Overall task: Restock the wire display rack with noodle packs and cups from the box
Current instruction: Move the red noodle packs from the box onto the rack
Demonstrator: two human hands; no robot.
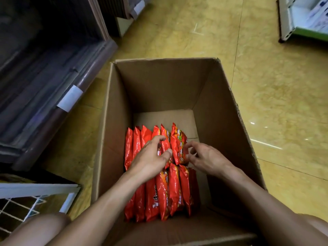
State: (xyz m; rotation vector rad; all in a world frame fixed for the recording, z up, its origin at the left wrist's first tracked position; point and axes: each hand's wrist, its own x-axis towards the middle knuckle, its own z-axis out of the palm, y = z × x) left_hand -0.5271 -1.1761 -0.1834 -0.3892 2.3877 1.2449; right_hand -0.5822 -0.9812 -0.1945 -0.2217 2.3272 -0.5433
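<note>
The cardboard box sits open on the yellow tile floor, flaps up, walls pretty tall. The red noodle packs stand on edge at the bottom in two rows. The near row runs toward the front wall, and the far row sits behind it.

There's bare cardboard past the far row and a strip down the right side, so that's where the spare room is. The left side is tight, with the packs almost against the wall.

Both arms go down into the box. The left hand is on the far row, fingers curled over the top edges and thumb pressing from the right, so it's clamped on a couple of packs in the middle. The right hand is just beside it, with curled fingertips touching the side of the rightmost pack. I honestly can't tell if it's actually pinching that one or only touching it.

The white wire display rack pokes in at the bottom left, close to the box's left wall. A dark shelf unit stands further up on that side. Open floor lies to the right.
</note>
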